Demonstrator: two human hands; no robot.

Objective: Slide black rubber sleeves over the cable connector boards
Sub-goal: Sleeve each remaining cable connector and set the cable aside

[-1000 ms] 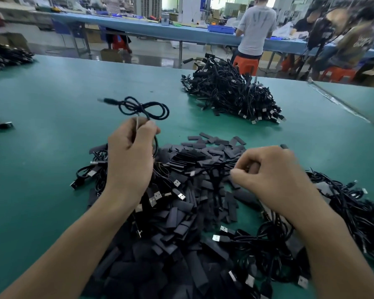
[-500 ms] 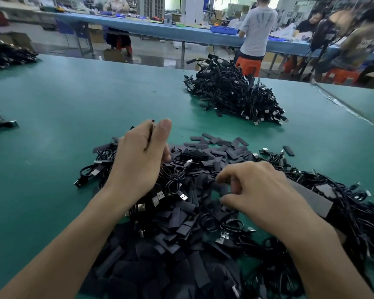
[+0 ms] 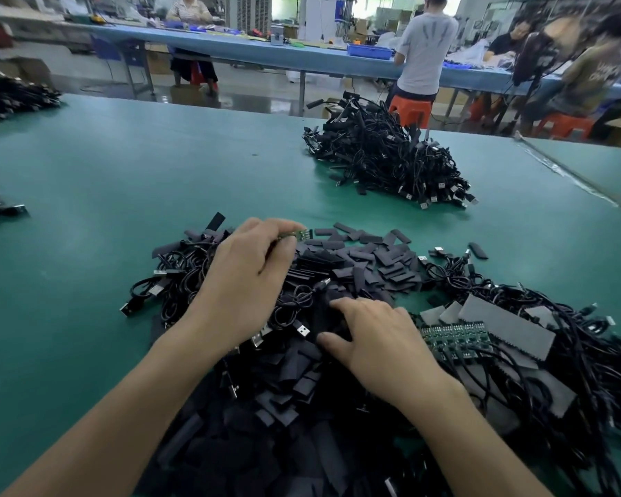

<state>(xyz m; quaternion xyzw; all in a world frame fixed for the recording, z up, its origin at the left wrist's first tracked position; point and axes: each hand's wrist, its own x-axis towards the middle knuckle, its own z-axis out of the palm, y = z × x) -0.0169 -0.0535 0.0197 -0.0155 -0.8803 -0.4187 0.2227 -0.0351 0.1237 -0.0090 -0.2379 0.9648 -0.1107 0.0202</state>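
Observation:
A heap of flat black rubber sleeves (image 3: pixel 366 260) mixed with black USB cables (image 3: pixel 165 281) lies on the green table (image 3: pixel 122 181) in front of me. My left hand (image 3: pixel 244 281) hovers over the heap's far left side and pinches a small green connector board (image 3: pixel 294 235) between thumb and fingertips. My right hand (image 3: pixel 377 338) rests flat on the sleeves nearer to me, fingers spread and pointing left, holding nothing. A row of green connector boards (image 3: pixel 456 338) lies just right of that hand.
A second pile of black cables (image 3: pixel 384 159) sits further back on the table. More cables (image 3: pixel 570 353) and grey strips (image 3: pixel 506 328) crowd the right side. Small cable heaps (image 3: pixel 0 206) lie at the left edge. People work at a blue bench (image 3: pixel 302 59) behind.
My left hand dropped from the lifted cable onto the heap and now pinches a green board. My right hand uncurled, moved down and left, and lies flat on the sleeves.

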